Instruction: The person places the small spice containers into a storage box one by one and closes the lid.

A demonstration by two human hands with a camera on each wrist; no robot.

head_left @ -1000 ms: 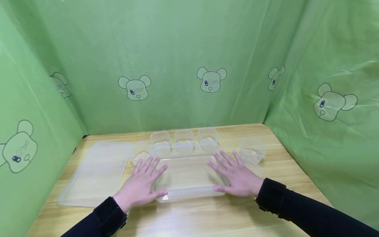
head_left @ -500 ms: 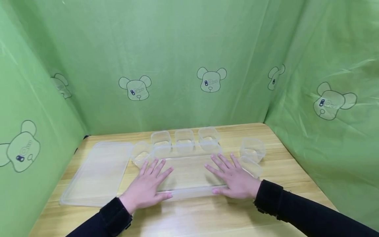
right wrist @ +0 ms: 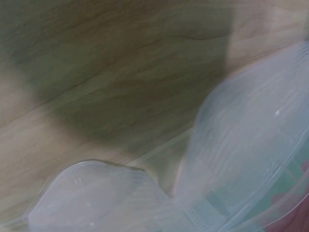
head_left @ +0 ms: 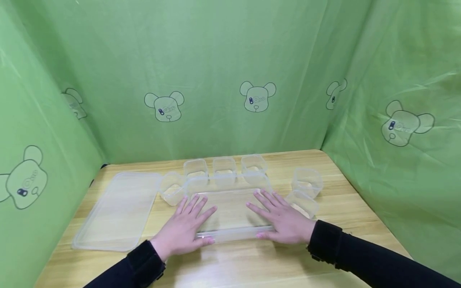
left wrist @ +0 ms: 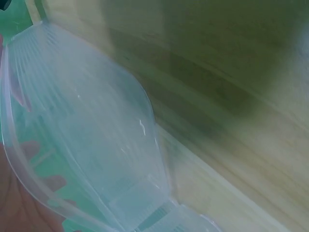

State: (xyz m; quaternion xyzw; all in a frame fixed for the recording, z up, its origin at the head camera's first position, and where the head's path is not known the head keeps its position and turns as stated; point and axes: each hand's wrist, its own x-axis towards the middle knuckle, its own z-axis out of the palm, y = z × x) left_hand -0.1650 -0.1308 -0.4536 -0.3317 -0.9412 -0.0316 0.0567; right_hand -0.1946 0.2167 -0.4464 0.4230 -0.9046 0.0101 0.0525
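Reaching over a large clear box (head_left: 234,235) from both ends

Noting left grip (head_left: 183,230) released, with fingers straight and spread over the left end, thumb out along the near wall. Noting right grip (head_left: 282,224) likewise released over the right end, with fingers angled inward, thumb by the near wall. Cannot tell how firmly pressed. In left wrist view, glimpsing fingers past a curved rim; in right wrist view, mostly see-through plastic, wood grain and shadow.

Placing the box mid-table, upright, between the two grips, long side toward the wearer.

Just beyond, counting three small cups (head_left: 224,165) in a row, partly seen through the far wall. To the left, finding a left cup (head_left: 172,184) near the far corner, then a flat translucent sheet (head_left: 115,212) on the table (head_left: 234,266). To the right, finding a front cup (head_left: 305,203) just beside the right grip, with a rear cup (head_left: 307,181) close behind; too clear to tell whether touching.

Following black sleeves (head_left: 374,254) out from dark wristbands (head_left: 327,240). Outermost, meeting green curtain (head_left: 216,52) on three sides, printed with outlined bear heads (head_left: 256,96).
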